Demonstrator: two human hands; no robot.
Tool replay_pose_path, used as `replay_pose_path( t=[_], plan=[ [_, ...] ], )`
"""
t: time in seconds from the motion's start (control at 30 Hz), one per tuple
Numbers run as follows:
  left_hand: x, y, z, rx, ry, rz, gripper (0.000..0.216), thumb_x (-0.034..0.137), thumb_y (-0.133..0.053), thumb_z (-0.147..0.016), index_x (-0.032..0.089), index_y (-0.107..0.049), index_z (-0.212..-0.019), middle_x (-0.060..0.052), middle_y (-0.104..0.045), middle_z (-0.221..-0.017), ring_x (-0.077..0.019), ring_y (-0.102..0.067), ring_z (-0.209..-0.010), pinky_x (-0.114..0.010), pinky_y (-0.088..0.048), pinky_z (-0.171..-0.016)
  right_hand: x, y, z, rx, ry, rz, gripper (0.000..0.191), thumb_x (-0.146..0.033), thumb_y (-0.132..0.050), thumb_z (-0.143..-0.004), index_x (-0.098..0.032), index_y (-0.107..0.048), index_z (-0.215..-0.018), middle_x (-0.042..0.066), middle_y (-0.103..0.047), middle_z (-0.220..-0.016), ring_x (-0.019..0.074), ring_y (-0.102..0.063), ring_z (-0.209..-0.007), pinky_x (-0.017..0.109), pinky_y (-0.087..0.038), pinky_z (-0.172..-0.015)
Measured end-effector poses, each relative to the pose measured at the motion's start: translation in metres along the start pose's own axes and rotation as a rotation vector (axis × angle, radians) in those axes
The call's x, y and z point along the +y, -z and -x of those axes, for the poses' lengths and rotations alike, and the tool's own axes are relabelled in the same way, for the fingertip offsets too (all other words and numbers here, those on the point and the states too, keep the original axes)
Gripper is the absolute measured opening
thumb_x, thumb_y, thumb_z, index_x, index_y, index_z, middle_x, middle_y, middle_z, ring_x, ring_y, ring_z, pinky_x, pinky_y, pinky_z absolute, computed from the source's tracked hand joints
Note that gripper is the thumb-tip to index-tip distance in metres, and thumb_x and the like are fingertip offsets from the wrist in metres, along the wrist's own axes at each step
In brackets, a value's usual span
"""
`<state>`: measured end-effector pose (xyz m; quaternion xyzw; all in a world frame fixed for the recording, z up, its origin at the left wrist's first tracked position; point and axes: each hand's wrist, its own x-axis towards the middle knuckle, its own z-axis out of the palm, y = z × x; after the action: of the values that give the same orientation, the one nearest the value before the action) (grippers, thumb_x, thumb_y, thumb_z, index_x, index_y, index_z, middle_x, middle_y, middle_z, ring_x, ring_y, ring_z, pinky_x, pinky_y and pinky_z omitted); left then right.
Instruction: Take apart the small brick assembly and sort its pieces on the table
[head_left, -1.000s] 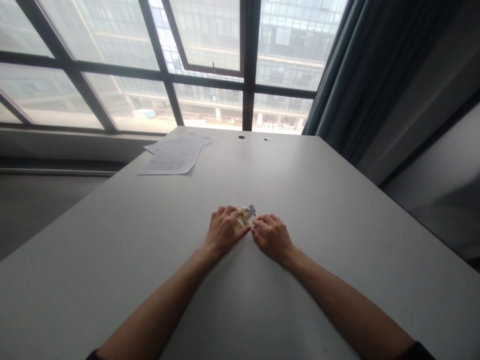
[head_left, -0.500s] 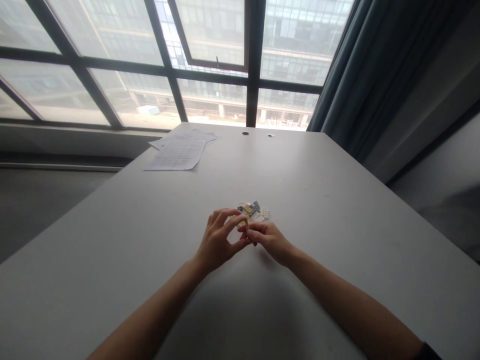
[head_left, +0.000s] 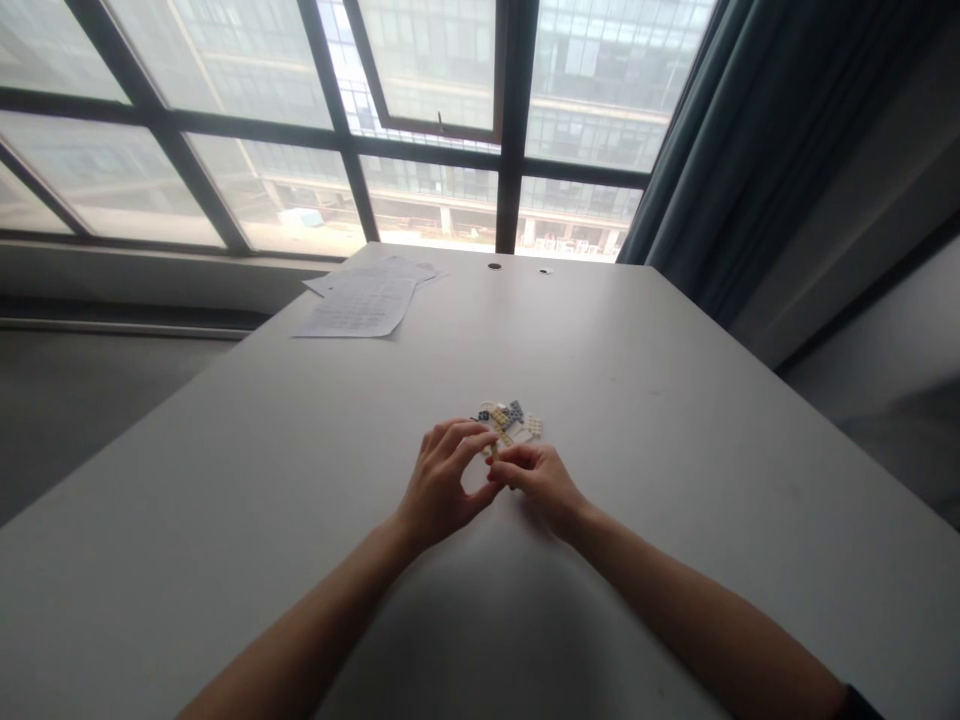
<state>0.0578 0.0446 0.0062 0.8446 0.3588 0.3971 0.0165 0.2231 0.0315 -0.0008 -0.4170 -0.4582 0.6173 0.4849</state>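
Observation:
Above the table, my two hands meet over a small yellowish building brick (head_left: 495, 453), partly hidden by the fingers. My right hand (head_left: 536, 478) is closed, pinching the brick between thumb and fingers. Curved around its other side, my left hand (head_left: 450, 475) has thumb and fingertips at the brick's ends. Just beyond the hands lies a loose pile of building bricks: a tan one (head_left: 499, 418), a grey one (head_left: 516, 411), a dark one (head_left: 483, 415) and white ones (head_left: 534, 426). My left fingers cover part of the pile.
The white table (head_left: 600, 350) runs forward to large windows (head_left: 431, 195). Printed paper sheets (head_left: 360, 305) lie at its far left. Two cable holes, one dark (head_left: 494, 266), sit near the far edge. A blue-grey curtain (head_left: 690, 170) hangs on the right.
The view has shifted slightly. Both hands stay together around the brick, with the left fingers a little changed in position. The pile looks the same.

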Motion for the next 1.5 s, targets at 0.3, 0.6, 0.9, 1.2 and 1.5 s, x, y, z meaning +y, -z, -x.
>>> replay_pose_path(
  t=[0.3, 0.6, 0.9, 1.2, 1.5],
  plan=[
    [-0.045, 0.026, 0.024, -0.355, 0.237, -0.025, 0.047, 0.042, -0.068, -0.074, 0.027, -0.058, -0.117, -0.008, -0.055, -0.127, -0.031, -0.04, -0.127, -0.05, -0.033, -0.104, 0.007, 0.016, -0.005, 0.204, 0.247, 0.534, 0.015, -0.026, -0.064, -0.077, -0.017, -0.071, -0.087, 0.003, -0.068, -0.078, 0.0141, -0.055, -0.064, 0.028, -0.045, -0.063],
    [-0.053, 0.031, 0.037, -0.591, 0.358, -0.084, 0.052, 0.053, -0.066, -0.072, 0.033, -0.059, -0.12, -0.005, -0.042, -0.144, -0.0357, -0.022, -0.139, -0.06, -0.013, -0.11, -0.008, 0.045, -0.028, 0.06, 0.437, 1.26, 0.033, -0.017, -0.066, -0.078, -0.026, -0.067, -0.109, 0.006, -0.06, -0.111, 0.0221, -0.049, -0.105, 0.04, -0.039, -0.097],
    [-0.053, 0.032, 0.038, -0.557, 0.355, -0.08, 0.05, 0.051, -0.066, -0.072, 0.031, -0.059, -0.118, -0.005, -0.044, -0.142, -0.0343, -0.025, -0.138, -0.06, -0.014, -0.111, -0.029, 0.044, -0.063, -0.33, 0.283, 1.599, 0.055, -0.023, -0.067, -0.078, -0.033, -0.051, -0.13, 0.007, -0.027, -0.151, 0.0335, -0.018, -0.138, 0.055, -0.021, -0.106],
    [-0.054, 0.03, 0.041, -0.535, 0.341, -0.068, 0.045, 0.049, -0.065, -0.073, 0.03, -0.061, -0.114, -0.005, -0.046, -0.141, -0.0338, -0.026, -0.138, -0.06, -0.013, -0.11, -0.029, 0.042, -0.067, -0.404, 0.257, 1.496, 0.044, -0.022, -0.065, -0.082, -0.029, -0.055, -0.124, 0.005, -0.029, -0.151, 0.0316, -0.013, -0.141, 0.057, -0.013, -0.11],
    [-0.054, 0.031, 0.04, -0.524, 0.32, -0.03, 0.043, 0.047, -0.065, -0.074, 0.031, -0.061, -0.115, -0.006, -0.047, -0.14, -0.0349, -0.027, -0.137, -0.062, -0.013, -0.109, -0.037, 0.04, -0.03, -0.351, 0.236, 0.464, 0.036, -0.031, -0.035, -0.098, -0.02, -0.059, -0.122, 0.011, -0.048, -0.139, 0.0202, -0.047, -0.127, 0.037, -0.043, -0.098]
  ],
)
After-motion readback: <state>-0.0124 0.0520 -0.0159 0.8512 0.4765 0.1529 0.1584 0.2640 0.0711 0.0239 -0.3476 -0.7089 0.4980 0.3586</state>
